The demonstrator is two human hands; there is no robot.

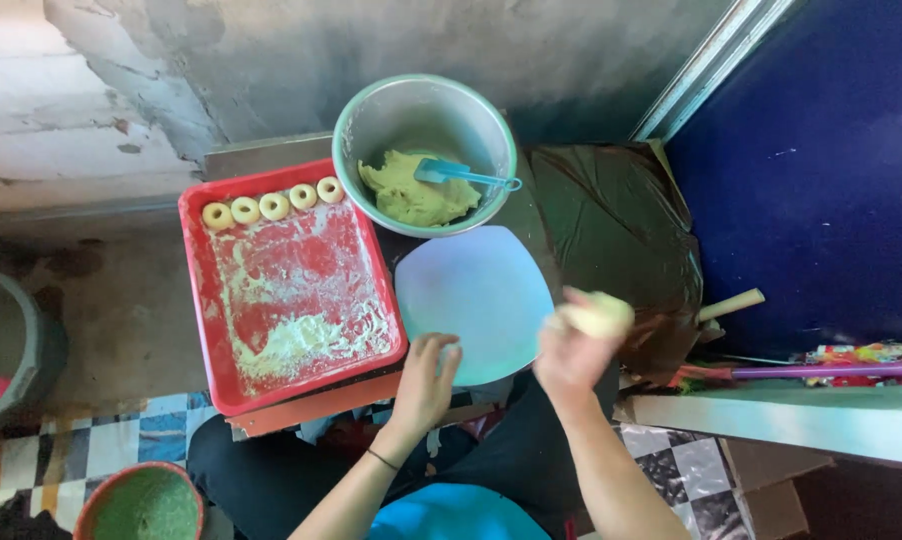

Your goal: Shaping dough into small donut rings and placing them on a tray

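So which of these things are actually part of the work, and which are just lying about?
In use: dough piece in right hand; left hand on pale plate; dough bowl, spatula, floured red tray, dough rings.
Lying about: green-lined pot, grey tub, brown sheet.

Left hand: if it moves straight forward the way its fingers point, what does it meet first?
The left hand points up the picture, fingertips at the edge of the pale round board. It would probably slide onto that board first; the metal bowl lies beyond.

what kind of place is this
Probably a makeshift home cooking corner on the floor: a steel bowl of dough, a floured red tray with dough rings, bare concrete wall.
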